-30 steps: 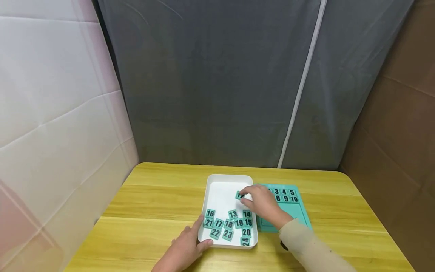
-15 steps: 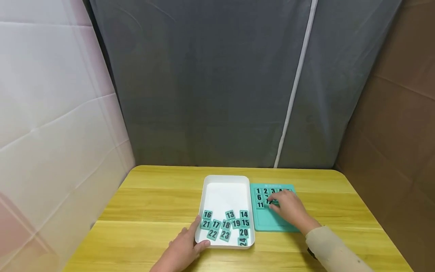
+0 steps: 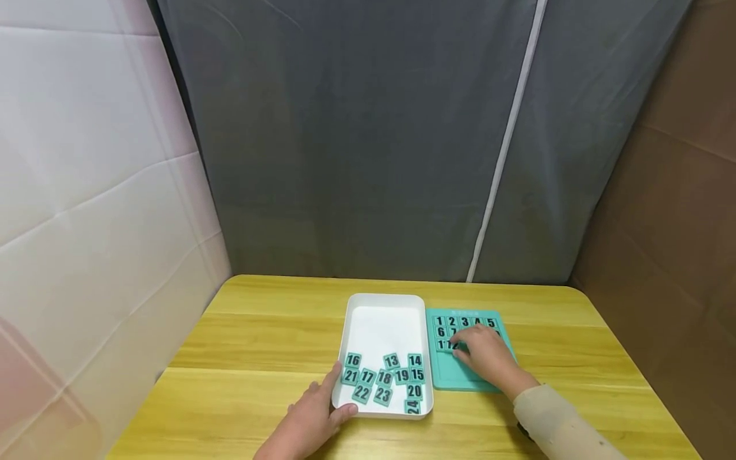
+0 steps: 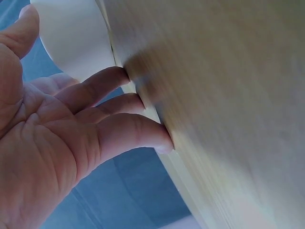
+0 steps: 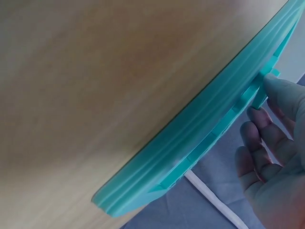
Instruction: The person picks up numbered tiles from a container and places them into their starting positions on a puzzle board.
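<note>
My right hand (image 3: 487, 356) pinches a teal number tile marked 12 (image 3: 452, 345) over the teal number board (image 3: 460, 375). In the right wrist view that tile (image 5: 260, 97) stands tilted between thumb and fingertips at the board's raised edge. Tile 11 sits just left of it, under rows of smaller numbers partly covered by the hand. My left hand (image 3: 310, 412) rests at the near left corner of the white tray (image 3: 385, 322), thumb and index finger touching it. In the left wrist view several of its fingertips (image 4: 164, 140) touch the tabletop.
Several loose tiles, such as 13 (image 3: 391, 361), 16 (image 3: 353, 360) and 20 (image 3: 414, 391), lie in the tray's near half. Tray and board stand side by side on a yellow wooden table (image 3: 253, 345). A grey curtain (image 3: 356, 160) hangs behind it.
My right hand has carried tile 12 from above the tray rightward to the board, where it has lowered beside tile 11. The left hand stays at the tray's corner.
</note>
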The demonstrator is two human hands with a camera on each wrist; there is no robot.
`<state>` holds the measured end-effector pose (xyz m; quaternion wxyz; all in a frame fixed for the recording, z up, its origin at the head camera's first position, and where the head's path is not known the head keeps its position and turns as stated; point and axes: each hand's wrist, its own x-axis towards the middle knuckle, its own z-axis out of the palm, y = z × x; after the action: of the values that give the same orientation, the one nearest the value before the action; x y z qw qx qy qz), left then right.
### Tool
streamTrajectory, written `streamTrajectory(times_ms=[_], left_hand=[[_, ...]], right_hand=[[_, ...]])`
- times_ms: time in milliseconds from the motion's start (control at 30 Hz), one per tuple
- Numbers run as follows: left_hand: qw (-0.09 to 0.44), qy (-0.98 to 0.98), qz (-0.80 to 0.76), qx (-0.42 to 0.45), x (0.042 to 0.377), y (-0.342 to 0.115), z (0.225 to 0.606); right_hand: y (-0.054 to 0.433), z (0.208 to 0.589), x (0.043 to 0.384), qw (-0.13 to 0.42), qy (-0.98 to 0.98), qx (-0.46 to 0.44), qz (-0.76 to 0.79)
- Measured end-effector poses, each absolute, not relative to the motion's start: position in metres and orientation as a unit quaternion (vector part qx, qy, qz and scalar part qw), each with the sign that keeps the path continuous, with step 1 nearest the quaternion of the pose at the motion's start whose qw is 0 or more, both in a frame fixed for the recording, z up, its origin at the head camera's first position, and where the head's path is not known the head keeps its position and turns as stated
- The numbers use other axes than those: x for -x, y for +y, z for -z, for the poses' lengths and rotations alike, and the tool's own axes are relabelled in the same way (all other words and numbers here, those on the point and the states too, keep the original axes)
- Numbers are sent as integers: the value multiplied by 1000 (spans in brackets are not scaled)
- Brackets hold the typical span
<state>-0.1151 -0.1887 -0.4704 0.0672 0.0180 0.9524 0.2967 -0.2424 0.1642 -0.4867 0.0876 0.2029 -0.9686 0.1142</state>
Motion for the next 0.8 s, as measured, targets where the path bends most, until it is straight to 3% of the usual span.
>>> streamTrajectory(times_ms=[800], left_hand=[[71,954,-293,-16,114,-188,470]], right_hand=[[164,486,241,113,-969,-191,-105]])
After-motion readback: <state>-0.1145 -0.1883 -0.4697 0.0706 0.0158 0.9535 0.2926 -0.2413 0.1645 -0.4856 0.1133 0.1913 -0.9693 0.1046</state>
